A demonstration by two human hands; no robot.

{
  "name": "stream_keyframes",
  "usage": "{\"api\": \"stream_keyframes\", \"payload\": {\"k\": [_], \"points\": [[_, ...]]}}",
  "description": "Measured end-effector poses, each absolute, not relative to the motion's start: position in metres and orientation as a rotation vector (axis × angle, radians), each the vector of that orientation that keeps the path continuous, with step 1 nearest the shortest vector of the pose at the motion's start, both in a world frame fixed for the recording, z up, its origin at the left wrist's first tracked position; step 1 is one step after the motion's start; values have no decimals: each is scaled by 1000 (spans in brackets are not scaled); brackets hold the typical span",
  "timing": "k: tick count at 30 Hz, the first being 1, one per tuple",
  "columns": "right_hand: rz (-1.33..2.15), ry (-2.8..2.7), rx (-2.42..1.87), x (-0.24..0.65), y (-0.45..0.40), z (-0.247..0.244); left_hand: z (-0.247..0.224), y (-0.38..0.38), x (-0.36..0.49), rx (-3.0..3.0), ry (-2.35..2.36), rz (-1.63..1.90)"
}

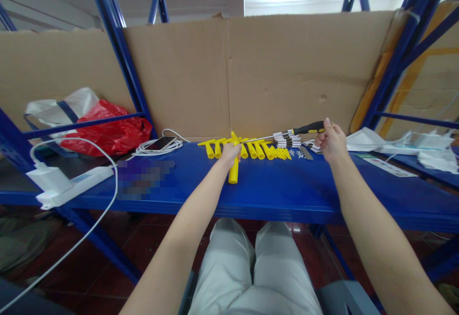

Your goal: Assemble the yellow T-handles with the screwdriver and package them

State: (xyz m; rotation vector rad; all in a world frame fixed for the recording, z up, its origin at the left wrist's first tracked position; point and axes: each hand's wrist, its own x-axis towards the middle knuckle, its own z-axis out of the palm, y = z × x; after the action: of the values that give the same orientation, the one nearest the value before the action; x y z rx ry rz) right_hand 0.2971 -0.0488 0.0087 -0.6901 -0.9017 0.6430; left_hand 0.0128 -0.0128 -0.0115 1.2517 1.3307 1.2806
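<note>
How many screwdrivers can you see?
1: the screwdriver in the right grip, its shaft pointing toward the yellow piece in the left grip. Others may be hidden.

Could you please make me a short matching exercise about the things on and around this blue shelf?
Things:
1. Screwdriver
2. Front yellow piece
3. Red bag
4. Cardboard

Places:
A. Standing upright along the back
B. Held in the right hand
C. Crumpled, at the picture's left
D. Held in the left hand

Pairs: 1-B; 2-D; 3-C; 4-A
</note>
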Motion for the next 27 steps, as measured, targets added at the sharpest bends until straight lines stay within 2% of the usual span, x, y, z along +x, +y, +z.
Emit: {"api": "stream_keyframes", "payload": {"k": [27], "points": [[699,-808,-854,294,-49,8,-10,-16,13,1259,1328,1282]]}}
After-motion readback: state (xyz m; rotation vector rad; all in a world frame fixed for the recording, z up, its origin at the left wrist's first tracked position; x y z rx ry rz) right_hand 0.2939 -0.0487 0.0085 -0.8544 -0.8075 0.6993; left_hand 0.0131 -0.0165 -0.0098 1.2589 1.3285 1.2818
